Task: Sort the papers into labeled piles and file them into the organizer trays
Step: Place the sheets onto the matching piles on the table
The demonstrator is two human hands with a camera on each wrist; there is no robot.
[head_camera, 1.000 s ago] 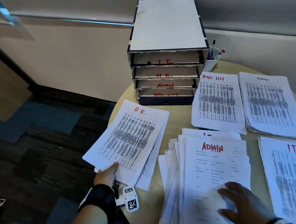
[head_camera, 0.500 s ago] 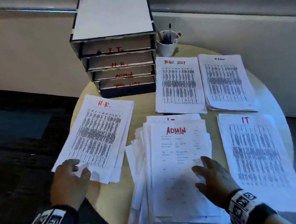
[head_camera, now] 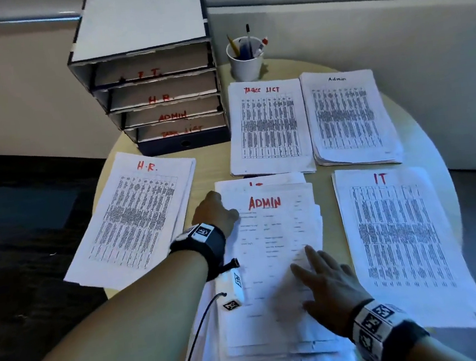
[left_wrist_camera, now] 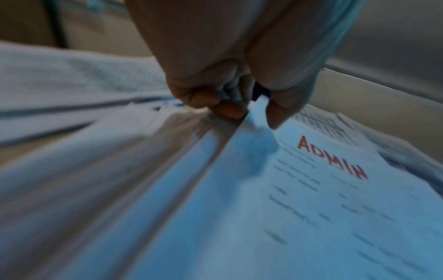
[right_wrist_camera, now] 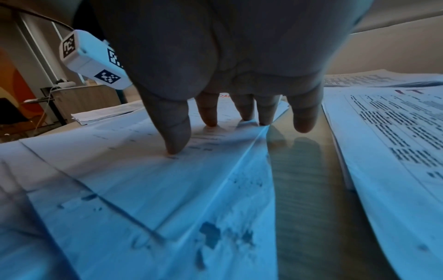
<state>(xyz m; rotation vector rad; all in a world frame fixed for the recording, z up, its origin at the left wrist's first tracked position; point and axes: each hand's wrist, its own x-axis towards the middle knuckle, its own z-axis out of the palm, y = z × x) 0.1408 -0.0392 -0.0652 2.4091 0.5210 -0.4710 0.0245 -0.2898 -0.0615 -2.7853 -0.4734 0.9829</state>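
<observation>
A loose stack of unsorted papers (head_camera: 273, 250) lies at the table's near middle, its top sheet headed ADMIN (left_wrist_camera: 311, 189) in red. My left hand (head_camera: 219, 208) is at that sheet's upper left corner. In the left wrist view its fingers (left_wrist_camera: 227, 109) curl at the sheet's left edge with the thumb over the top. My right hand (head_camera: 319, 271) lies flat on the stack's lower right, fingers (right_wrist_camera: 172, 136) spread and pressing the paper. Sorted piles lie around: H.R. (head_camera: 135, 217) left, Task List (head_camera: 268, 127) and Admin (head_camera: 344, 116) behind, IT (head_camera: 398, 237) right.
A dark organizer (head_camera: 157, 94) with trays labelled I.T., H.R., ADMIN and TASK LIST stands at the back left of the round table (head_camera: 211, 165). A white cup of pens (head_camera: 244, 59) sits to its right. The H.R. pile overhangs the table's left edge, above dark carpet.
My left hand has left the H.R. pile and moved right to the top left corner of the middle stack. My right hand stays pressed on that stack.
</observation>
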